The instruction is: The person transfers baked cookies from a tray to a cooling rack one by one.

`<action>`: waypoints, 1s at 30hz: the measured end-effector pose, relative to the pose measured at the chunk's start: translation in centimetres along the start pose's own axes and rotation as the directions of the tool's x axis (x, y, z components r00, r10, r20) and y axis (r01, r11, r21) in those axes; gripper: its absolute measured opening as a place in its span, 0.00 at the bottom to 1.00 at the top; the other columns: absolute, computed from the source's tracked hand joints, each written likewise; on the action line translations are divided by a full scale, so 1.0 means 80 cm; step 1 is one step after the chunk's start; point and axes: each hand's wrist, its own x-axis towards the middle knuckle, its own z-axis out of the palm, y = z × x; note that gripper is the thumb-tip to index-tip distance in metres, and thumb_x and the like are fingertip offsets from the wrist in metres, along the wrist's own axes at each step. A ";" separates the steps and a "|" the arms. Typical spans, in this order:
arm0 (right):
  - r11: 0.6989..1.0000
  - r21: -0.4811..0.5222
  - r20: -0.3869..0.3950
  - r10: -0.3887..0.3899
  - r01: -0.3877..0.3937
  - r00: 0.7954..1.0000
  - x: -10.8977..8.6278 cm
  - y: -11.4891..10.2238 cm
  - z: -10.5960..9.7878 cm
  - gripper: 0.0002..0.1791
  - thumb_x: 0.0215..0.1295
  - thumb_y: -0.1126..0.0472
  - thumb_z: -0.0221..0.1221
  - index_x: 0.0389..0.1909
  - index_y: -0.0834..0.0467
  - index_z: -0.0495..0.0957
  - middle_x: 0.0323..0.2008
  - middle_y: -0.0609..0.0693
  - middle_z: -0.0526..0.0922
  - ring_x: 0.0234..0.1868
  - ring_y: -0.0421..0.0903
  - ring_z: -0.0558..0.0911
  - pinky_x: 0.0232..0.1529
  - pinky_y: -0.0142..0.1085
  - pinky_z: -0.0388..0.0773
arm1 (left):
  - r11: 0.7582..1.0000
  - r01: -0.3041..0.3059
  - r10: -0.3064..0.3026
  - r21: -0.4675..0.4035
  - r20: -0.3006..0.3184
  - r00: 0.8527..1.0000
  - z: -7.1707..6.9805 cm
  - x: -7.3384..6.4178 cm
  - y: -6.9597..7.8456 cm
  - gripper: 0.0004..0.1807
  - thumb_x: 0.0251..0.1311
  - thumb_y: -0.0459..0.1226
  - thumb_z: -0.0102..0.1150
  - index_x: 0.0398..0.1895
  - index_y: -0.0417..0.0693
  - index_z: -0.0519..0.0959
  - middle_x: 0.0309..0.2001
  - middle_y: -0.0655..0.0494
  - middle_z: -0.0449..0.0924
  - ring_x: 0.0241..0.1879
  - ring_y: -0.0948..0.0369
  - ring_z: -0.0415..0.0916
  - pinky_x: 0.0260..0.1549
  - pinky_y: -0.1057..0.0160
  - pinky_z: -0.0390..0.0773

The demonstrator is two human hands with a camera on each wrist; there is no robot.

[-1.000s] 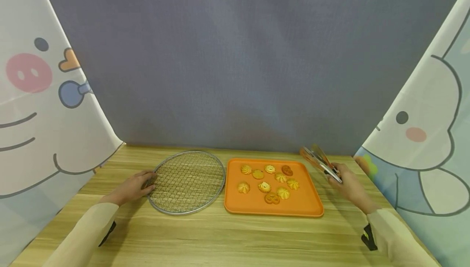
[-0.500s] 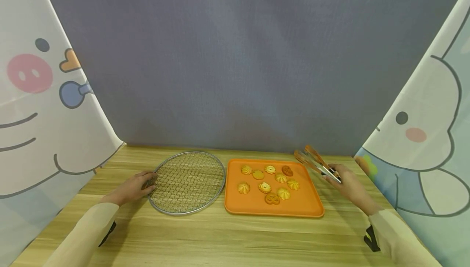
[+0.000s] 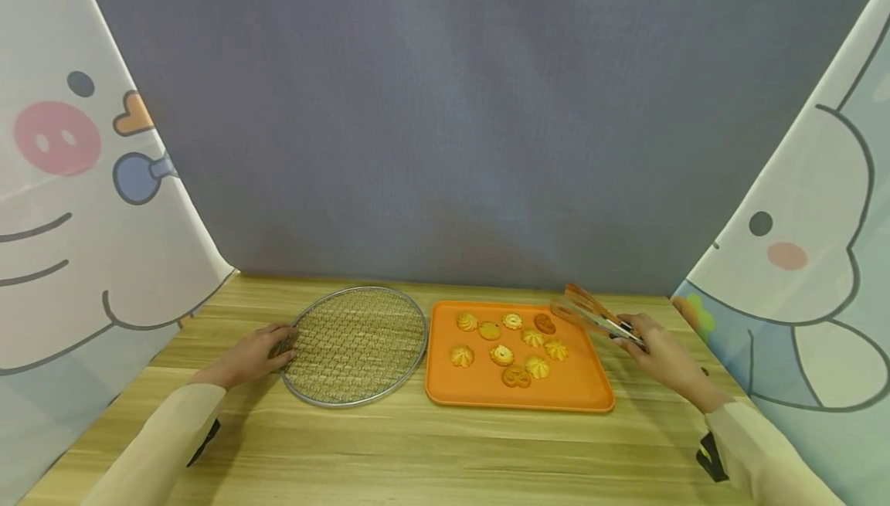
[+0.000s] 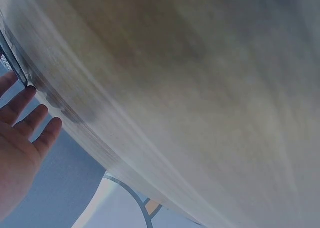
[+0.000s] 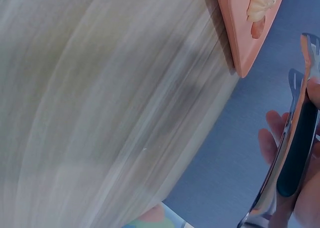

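Note:
On the left of the table, a round wire mesh rack [image 3: 354, 345] has my left hand [image 3: 246, 358] at its left rim. In the left wrist view that hand's fingers [image 4: 49, 135] are extended, fingertips close to the metal rim [image 4: 15, 63]. Metal tongs [image 3: 591, 314] are held in my right hand [image 3: 664, 355], their parted tips over the back right corner of an orange tray [image 3: 518, 398]. Several cookies [image 3: 531, 337] of different shapes lie on that tray. The right wrist view shows the thumb on one arm of the tongs [image 5: 295, 148], other fingers behind.
The tray stands just right of the rack on a wooden table [image 3: 417, 452]. A grey cloth backdrop [image 3: 445, 120] rises behind the table. Cartoon-printed sheets hang on the left [image 3: 83, 259] and right [image 3: 820, 259].
The tongs have swung left and down, their tips now over the tray's back right corner. The left hand, rack, tray and cookies hold their places.

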 end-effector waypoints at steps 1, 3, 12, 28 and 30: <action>1.000 -0.006 0.006 -0.001 0.001 1.000 0.000 0.000 -0.001 0.20 0.55 0.66 0.62 0.48 0.70 0.72 0.35 0.57 0.77 0.22 0.32 0.66 0.20 0.28 0.63 | 1.000 -0.001 0.001 0.001 0.001 1.000 0.000 0.000 0.000 0.24 0.58 0.40 0.58 0.54 0.34 0.71 0.54 0.31 0.69 0.49 0.34 0.69 0.44 0.39 0.72; 1.000 -0.015 0.018 -0.001 0.001 1.000 0.000 -0.001 -0.002 0.20 0.55 0.66 0.62 0.49 0.69 0.72 0.36 0.58 0.77 0.24 0.36 0.71 0.20 0.28 0.66 | 1.000 0.002 -0.002 0.003 0.002 1.000 0.000 0.000 -0.001 0.24 0.58 0.40 0.58 0.54 0.34 0.71 0.54 0.31 0.69 0.50 0.34 0.69 0.44 0.39 0.72; 0.997 -0.056 0.027 -0.050 0.051 0.998 -0.004 0.000 -0.005 0.21 0.51 0.67 0.64 0.47 0.66 0.75 0.37 0.55 0.78 0.26 0.42 0.78 0.20 0.29 0.71 | 1.000 -0.003 0.003 -0.002 0.004 1.000 -0.001 0.000 -0.001 0.24 0.58 0.39 0.58 0.55 0.33 0.71 0.54 0.31 0.68 0.50 0.34 0.69 0.44 0.38 0.72; 0.998 -0.049 0.119 -0.037 0.043 0.992 -0.017 0.000 -0.006 0.20 0.48 0.65 0.66 0.45 0.60 0.77 0.34 0.50 0.79 0.19 0.27 0.63 0.14 0.25 0.58 | 1.000 -0.016 0.016 -0.013 0.001 1.000 -0.002 0.002 -0.001 0.23 0.58 0.39 0.58 0.54 0.34 0.72 0.54 0.32 0.69 0.50 0.35 0.70 0.45 0.39 0.72; 0.996 -0.055 0.105 -0.064 0.070 0.992 -0.018 0.000 -0.005 0.20 0.47 0.65 0.67 0.44 0.60 0.77 0.34 0.50 0.80 0.19 0.28 0.63 0.15 0.25 0.59 | 1.000 -0.017 0.017 -0.015 -0.002 1.000 -0.002 0.002 -0.002 0.23 0.58 0.39 0.58 0.54 0.34 0.72 0.54 0.32 0.69 0.50 0.35 0.70 0.45 0.39 0.72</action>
